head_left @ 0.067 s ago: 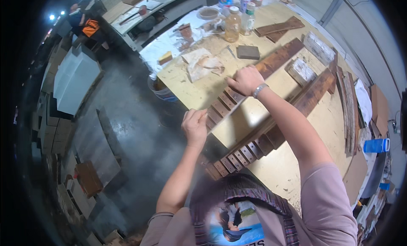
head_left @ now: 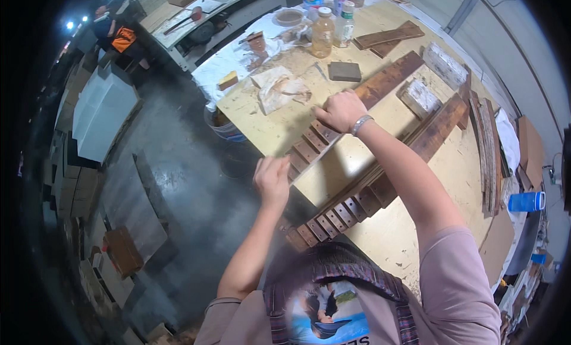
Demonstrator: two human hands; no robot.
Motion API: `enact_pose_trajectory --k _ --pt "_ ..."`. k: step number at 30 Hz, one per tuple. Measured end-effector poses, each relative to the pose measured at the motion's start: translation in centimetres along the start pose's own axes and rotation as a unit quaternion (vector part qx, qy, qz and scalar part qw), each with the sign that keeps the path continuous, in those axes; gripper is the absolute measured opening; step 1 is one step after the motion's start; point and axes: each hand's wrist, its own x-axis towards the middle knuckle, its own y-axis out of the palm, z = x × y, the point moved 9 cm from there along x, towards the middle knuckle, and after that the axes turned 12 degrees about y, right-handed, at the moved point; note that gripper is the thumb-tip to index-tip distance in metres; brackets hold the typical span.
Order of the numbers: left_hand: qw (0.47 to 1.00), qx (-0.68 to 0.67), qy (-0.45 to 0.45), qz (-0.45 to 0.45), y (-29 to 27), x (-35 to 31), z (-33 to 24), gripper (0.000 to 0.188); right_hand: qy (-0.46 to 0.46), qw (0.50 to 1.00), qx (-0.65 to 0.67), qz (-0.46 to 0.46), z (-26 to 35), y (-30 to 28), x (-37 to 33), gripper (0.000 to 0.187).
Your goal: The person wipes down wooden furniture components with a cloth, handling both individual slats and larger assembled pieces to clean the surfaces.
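Observation:
A long dark wooden board (head_left: 389, 77) lies slantwise across the table, with a row of notched, stepped wooden blocks (head_left: 307, 150) at its near end. My right hand (head_left: 342, 111) is closed over the middle of this board, its fingers curled out of sight on the far side. At the near end, my left hand (head_left: 272, 177) is closed with fingertips pinched beside the last block; whatever they hold is hidden. A second board (head_left: 437, 131), with a similar row of stepped blocks (head_left: 340, 217), lies parallel and closer to my body, under my right forearm.
A brown block (head_left: 345, 71), a stained cloth (head_left: 279, 90) and a bottle of amber liquid (head_left: 322, 33) lie beyond my hands. Two whitish blocks, one a pale block (head_left: 420, 99), sit right of the board. Below the table's left edge stands a bucket (head_left: 225, 126).
The whole view has shifted slightly. Both hands stay at about the same places on the board, and my left hand looks a little more blurred.

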Motion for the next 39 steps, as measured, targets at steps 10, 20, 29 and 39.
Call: enact_pose_trajectory --k 10,20,29,39 --pt "1.0 -0.009 -0.006 -0.013 -0.4 -0.5 0.7 0.011 -0.001 1.0 -0.007 -0.011 -0.3 0.4 0.0 0.057" --pt "0.999 0.013 -0.022 0.027 -0.8 -3.1 2.0 0.013 -0.01 0.999 -0.029 -0.013 0.1 0.3 0.3 0.058" --pt "0.999 0.016 -0.006 0.039 -1.1 -2.0 2.3 0.012 -0.003 0.999 -0.037 -0.011 -0.2 0.4 0.1 0.058" --pt "0.999 -0.035 -0.005 0.034 -1.0 -3.2 1.2 0.011 -0.007 0.999 -0.03 -0.026 -0.2 0.5 -0.1 0.056"
